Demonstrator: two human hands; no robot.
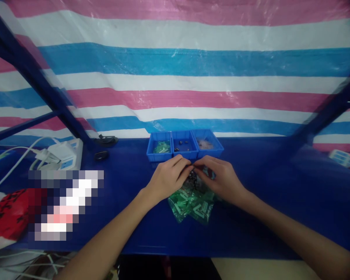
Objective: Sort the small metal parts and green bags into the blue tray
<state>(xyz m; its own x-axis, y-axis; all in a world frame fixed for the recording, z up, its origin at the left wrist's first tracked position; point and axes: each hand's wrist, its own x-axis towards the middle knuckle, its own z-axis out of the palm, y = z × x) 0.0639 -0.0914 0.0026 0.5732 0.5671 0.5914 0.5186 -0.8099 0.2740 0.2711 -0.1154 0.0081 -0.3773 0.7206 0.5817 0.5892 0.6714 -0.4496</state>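
Observation:
My left hand [171,175] and my right hand [218,177] meet in front of the blue bins, thumbs and fingers pinched close together. Whatever sits between the fingertips is too small and too shaded to name. Just below them lies a pile of clear plastic bags with dark small parts [191,179], partly covered by both hands. Nearer to me are green bags [191,204] with pale strip-like pieces showing in them. Behind the hands, a blue bin [159,156] holds green packets, the middle bin [185,137] a few small dark parts, and the right bin [218,149] clear, pinkish packets.
On the left of the blue table [128,233] stand a white power strip [77,151] with cables and a small black object [101,155]. A red cloth or bag [10,214] lies at the left edge. Blue frame posts [51,91] and a striped sheet [192,62] enclose the back.

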